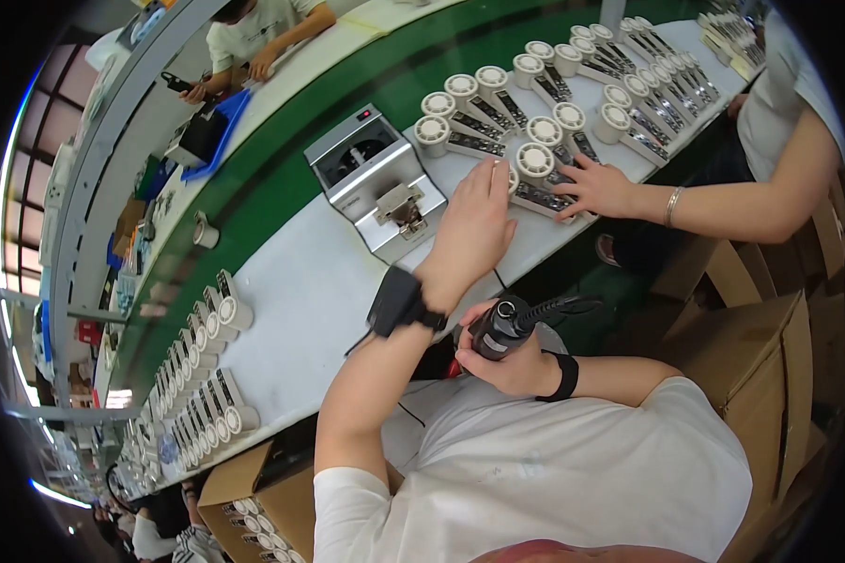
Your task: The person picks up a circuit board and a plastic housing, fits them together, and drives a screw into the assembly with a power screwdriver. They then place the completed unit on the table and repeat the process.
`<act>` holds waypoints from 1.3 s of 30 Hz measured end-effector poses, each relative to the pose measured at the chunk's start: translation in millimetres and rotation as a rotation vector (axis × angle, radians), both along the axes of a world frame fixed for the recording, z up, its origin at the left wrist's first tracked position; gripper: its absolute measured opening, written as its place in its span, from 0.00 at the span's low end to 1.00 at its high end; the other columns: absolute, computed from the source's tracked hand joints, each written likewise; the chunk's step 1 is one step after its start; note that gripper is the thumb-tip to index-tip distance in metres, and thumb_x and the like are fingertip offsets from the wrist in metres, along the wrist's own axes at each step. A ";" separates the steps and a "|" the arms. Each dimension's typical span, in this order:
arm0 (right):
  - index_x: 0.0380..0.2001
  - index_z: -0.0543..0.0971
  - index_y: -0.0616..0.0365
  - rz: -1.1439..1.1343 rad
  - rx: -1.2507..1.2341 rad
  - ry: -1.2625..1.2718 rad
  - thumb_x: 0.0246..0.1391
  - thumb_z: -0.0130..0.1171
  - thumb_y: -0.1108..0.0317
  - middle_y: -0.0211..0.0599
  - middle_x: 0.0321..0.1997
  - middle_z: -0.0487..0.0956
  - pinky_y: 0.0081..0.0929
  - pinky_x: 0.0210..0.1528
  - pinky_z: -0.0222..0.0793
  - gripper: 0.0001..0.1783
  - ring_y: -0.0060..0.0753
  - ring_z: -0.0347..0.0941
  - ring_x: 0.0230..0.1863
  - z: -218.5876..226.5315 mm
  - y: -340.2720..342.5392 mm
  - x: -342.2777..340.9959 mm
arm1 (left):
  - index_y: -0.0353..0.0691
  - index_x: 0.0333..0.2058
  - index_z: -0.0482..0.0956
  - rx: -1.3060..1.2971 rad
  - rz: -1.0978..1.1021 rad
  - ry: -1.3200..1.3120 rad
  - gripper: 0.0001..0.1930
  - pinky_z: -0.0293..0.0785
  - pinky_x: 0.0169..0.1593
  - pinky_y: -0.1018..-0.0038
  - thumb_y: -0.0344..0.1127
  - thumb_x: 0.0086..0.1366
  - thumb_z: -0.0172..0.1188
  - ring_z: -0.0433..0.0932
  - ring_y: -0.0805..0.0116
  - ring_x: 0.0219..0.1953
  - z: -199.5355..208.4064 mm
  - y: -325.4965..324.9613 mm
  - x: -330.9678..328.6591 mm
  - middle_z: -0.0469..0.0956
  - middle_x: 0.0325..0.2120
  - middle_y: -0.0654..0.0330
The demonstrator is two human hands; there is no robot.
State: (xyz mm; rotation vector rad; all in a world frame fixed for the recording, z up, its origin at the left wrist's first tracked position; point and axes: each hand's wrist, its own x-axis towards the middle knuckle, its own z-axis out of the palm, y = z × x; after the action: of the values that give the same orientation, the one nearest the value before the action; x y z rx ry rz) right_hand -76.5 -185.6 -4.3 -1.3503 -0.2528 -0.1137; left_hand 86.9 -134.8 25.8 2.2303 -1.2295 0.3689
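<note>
Head view: the left hand (474, 225) reaches forward, fingertips at a white fan unit (514, 179); whether it grips, I cannot tell. Nearer the body, the right hand (524, 369) is wrapped around a black electric screwdriver (498, 331). That tool is away from every unit, so work on this one appears unfinished. More units (461, 86) stand beyond the left hand and others (236, 313) far leftward. A silver machine (376, 174) sits just left of it; a co-worker's hand (603, 188) crowds its right.

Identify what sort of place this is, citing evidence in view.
Probably a factory assembly line: rows of matching white round-headed units stand on a long bench, the right hand holds a corded black tool, and another person's hand reaches in.
</note>
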 end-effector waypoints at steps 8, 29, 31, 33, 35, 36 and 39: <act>0.47 0.65 0.62 -0.182 0.111 0.040 0.54 0.59 0.77 0.36 0.27 0.75 0.26 0.32 0.73 0.19 0.25 0.73 0.27 19.9 -30.3 -2.0 | 0.27 0.56 0.65 0.102 0.133 0.220 0.32 0.72 0.55 0.59 0.24 0.51 0.65 0.73 0.40 0.50 -18.8 -2.2 7.4 0.70 0.48 0.41; 0.46 0.71 0.65 -0.161 -0.116 -0.376 0.55 0.61 0.79 0.33 0.27 0.78 0.25 0.32 0.72 0.16 0.26 0.76 0.26 92.0 17.1 186.5 | 0.34 0.49 0.76 0.139 0.635 -0.001 0.21 0.64 0.61 0.51 0.32 0.57 0.67 0.74 0.50 0.50 -12.8 172.9 -94.2 0.75 0.45 0.49; 0.46 0.71 0.65 -0.152 -0.146 -0.367 0.55 0.61 0.79 0.33 0.27 0.78 0.25 0.32 0.72 0.16 0.26 0.76 0.26 90.0 20.0 189.4 | 0.34 0.43 0.79 0.199 0.547 0.017 0.15 0.61 0.63 0.50 0.32 0.58 0.66 0.75 0.53 0.50 -18.9 169.5 -87.2 0.78 0.41 0.53; 0.46 0.71 0.64 -0.148 -0.199 -0.356 0.55 0.61 0.78 0.33 0.28 0.78 0.25 0.32 0.72 0.16 0.26 0.76 0.26 87.8 20.1 191.5 | 0.35 0.41 0.80 0.179 0.536 0.025 0.14 0.62 0.62 0.51 0.32 0.57 0.66 0.75 0.54 0.50 -21.1 170.8 -83.5 0.79 0.40 0.55; 0.46 0.71 0.64 -0.134 -0.230 -0.338 0.56 0.61 0.78 0.33 0.27 0.78 0.25 0.32 0.72 0.15 0.26 0.75 0.26 89.6 20.5 197.8 | 0.35 0.38 0.82 0.140 0.521 0.025 0.10 0.65 0.60 0.54 0.31 0.57 0.66 0.75 0.55 0.49 -22.7 171.6 -81.2 0.80 0.39 0.58; 0.46 0.71 0.64 -0.117 -0.260 -0.328 0.56 0.60 0.78 0.33 0.27 0.77 0.26 0.31 0.72 0.15 0.26 0.75 0.26 91.3 20.6 199.9 | 0.35 0.38 0.82 0.142 0.511 0.038 0.10 0.65 0.60 0.54 0.31 0.57 0.66 0.75 0.55 0.49 -24.6 171.4 -81.4 0.80 0.39 0.58; 0.45 0.71 0.63 -0.117 -0.311 -0.227 0.56 0.60 0.77 0.33 0.27 0.77 0.25 0.29 0.71 0.14 0.26 0.74 0.24 102.4 21.5 189.9 | 0.35 0.37 0.82 0.104 0.528 -0.044 0.11 0.68 0.56 0.58 0.30 0.54 0.66 0.76 0.56 0.47 -29.3 171.6 -78.3 0.81 0.40 0.58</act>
State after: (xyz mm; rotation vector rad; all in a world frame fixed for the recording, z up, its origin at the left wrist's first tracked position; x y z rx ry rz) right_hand 113.5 -164.1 98.2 -1.6639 -0.3940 -0.3383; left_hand 8.6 36.9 -3.5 2.6337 -0.6722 0.5660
